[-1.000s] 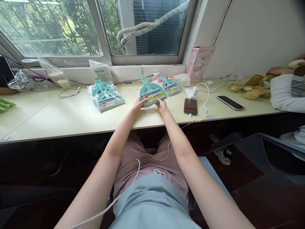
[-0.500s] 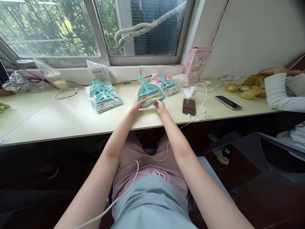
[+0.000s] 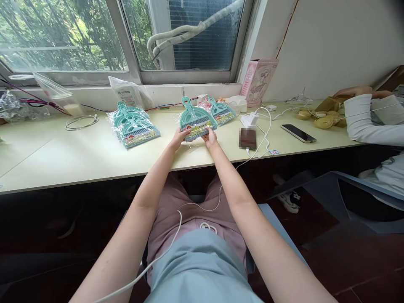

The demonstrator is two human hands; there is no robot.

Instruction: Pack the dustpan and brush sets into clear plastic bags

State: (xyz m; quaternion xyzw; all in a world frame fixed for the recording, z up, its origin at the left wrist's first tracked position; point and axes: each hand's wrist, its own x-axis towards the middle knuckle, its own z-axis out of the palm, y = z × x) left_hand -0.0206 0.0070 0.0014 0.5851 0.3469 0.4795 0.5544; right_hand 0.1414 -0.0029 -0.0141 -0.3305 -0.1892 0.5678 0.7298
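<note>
Between my two hands is a teal dustpan and brush set [image 3: 196, 118] in clear plastic wrap with a yellow label, its looped handle pointing toward the window. My left hand [image 3: 180, 138] grips its lower left corner, thumb on top. At the lower right edge, my right hand [image 3: 210, 137] is closed on the same set. Just behind it on the right lies another wrapped dustpan set [image 3: 221, 112]. Off to the left, wrapped teal dustpan sets [image 3: 134, 124] are stacked, overlapping, on the pale table [image 3: 78, 155].
A phone [image 3: 298, 133], a brown pixelated item [image 3: 248, 139] and a white charger [image 3: 249, 120] with cables lie to the right. A pink box [image 3: 259, 83] stands by the wall. At far right is another person's sleeve [image 3: 360, 118] near yellow pieces [image 3: 325, 120].
My view has turned slightly to the right. Both hands keep hold of the dustpan set in much the same place. The other person's arm at far right has shifted.
</note>
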